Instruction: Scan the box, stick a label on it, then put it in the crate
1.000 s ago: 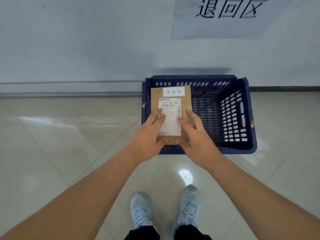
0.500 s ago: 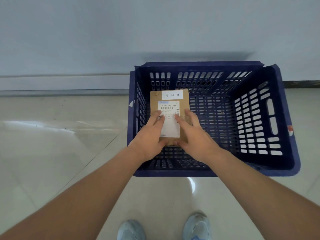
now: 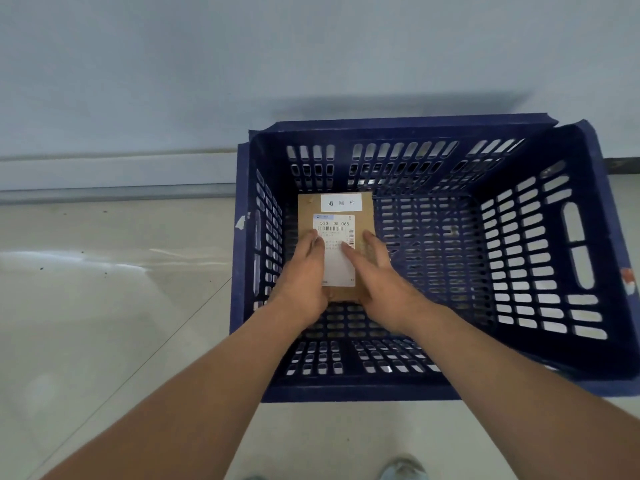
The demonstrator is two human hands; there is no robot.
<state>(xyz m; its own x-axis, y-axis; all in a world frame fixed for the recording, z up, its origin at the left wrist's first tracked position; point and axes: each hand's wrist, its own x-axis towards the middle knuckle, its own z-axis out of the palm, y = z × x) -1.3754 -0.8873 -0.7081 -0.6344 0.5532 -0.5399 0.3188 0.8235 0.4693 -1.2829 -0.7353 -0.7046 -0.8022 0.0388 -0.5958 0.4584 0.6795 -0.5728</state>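
Note:
A flat brown cardboard box (image 3: 306,214) sits low inside the dark blue slotted crate (image 3: 585,282), toward its far left corner. On its top are a small white label (image 3: 341,203) with printed characters and a white shipping label with a barcode (image 3: 335,225). My left hand (image 3: 304,275) grips the box's near left edge and my right hand (image 3: 379,271) grips its near right edge, thumbs lying on the shipping label. Whether the box touches the crate floor is hidden by my hands.
The crate stands on a glossy tiled floor (image 3: 104,306) against a pale wall (image 3: 242,64) with a grey skirting strip (image 3: 114,192). The crate holds nothing else. The tip of one shoe (image 3: 403,471) shows at the bottom edge.
Both hands have carried the box from above the crate's near rim down deep into the crate. My view has moved closer, so the crate fills more of the frame.

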